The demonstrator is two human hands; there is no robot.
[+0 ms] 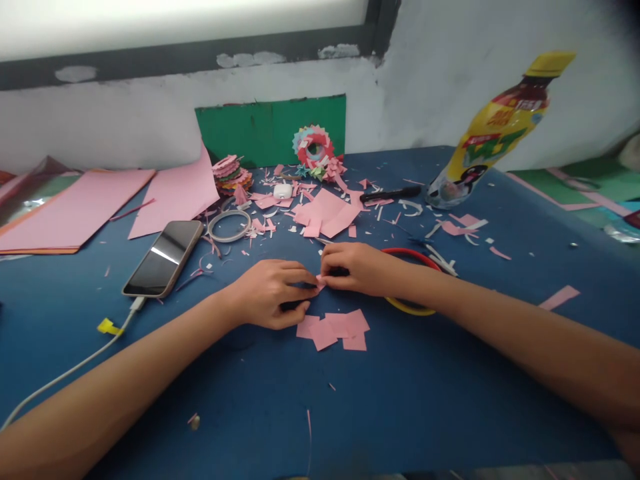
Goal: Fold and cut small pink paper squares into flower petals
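Note:
My left hand [277,293] and my right hand [350,268] meet over the middle of the blue table. Between their fingertips is a small piece of pink paper [321,283], partly covered by the fingers. Both hands pinch it close to the table top. Just in front of them lie several small pink paper squares [325,333], overlapping each other. Under my right forearm sits a red and yellow ring [411,308], partly hidden by the arm. Beyond the hands is a pile of larger pink paper pieces [327,210].
A phone [163,260] with a white cable lies at left, beside a tape roll [229,226]. Pink sheets [85,207] spread at far left. A black pen [390,195], a tilted-looking drink bottle [493,133], a folded-paper ring [313,148] and scattered scraps occupy the back.

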